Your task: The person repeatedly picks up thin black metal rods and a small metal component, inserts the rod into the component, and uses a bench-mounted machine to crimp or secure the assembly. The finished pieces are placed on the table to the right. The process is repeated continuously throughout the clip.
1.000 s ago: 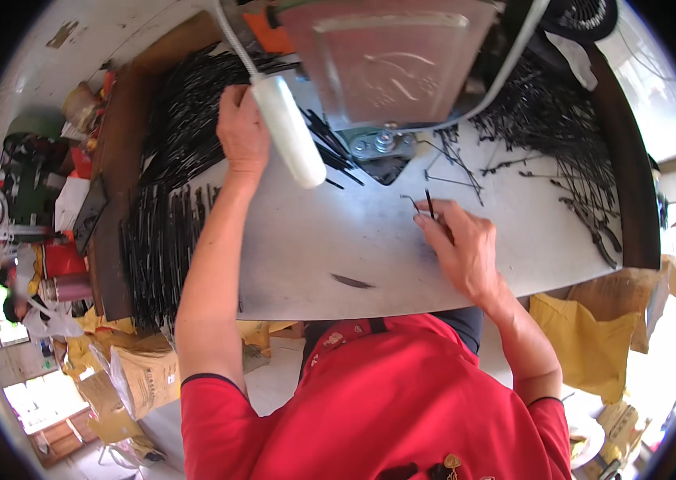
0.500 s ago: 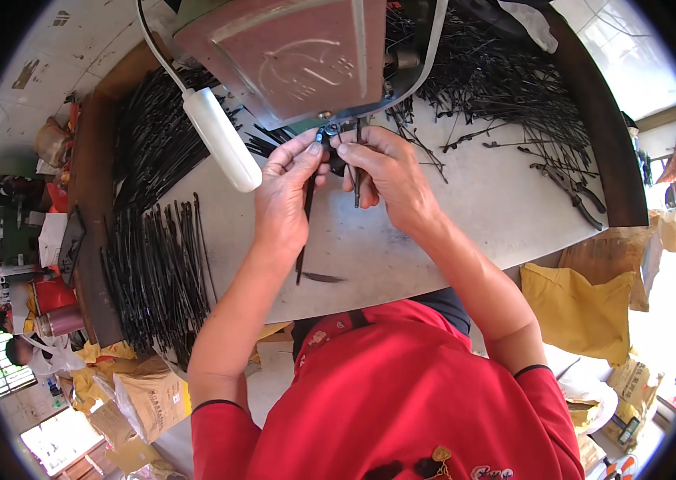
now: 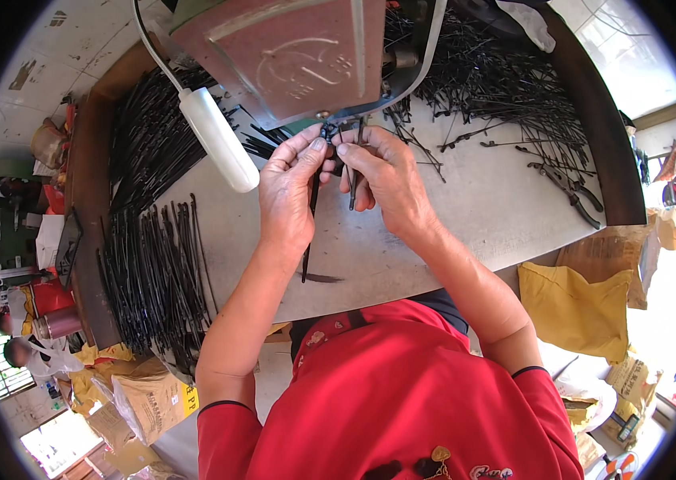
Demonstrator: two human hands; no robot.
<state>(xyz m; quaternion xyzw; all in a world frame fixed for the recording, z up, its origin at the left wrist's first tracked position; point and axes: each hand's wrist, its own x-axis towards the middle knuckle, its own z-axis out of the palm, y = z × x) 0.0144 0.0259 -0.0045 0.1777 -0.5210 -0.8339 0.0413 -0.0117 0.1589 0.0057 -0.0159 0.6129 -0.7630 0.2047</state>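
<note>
Where the two hands meet under the reddish metal machine head [image 3: 290, 56], the small dark part at the fingertips is mostly covered, and it is hard to tell whether it belongs to the machine or to the pieces being held. The left hand [image 3: 290, 188] is closed in a pinch, thumb and forefinger gripping the top of a thin black rod [image 3: 307, 232] that hangs down past the palm toward the tabletop, its lower end just above a flat dark sliver [image 3: 323, 278] lying on the surface. The right hand [image 3: 382, 176] is also curled shut, fingers pinching what looks like a second short black rod [image 3: 352, 188], only part of which shows between the fingers. The rods are slim, straight and matt black, apparently with a small head at one end. A white cylindrical handle [image 3: 218, 138] on a cable hangs just left of the hands. The grey worktable [image 3: 474, 216] carries a neat row of the same black rods [image 3: 154, 272] at the left edge, a heaped bundle [image 3: 146, 136] behind it and a tangled pile [image 3: 498, 80] at the far right, with dark pliers [image 3: 566, 188] nearby. Beyond the table, yellow sacks [image 3: 574, 308] and cardboard boxes [image 3: 150, 400] sit on the floor.
</note>
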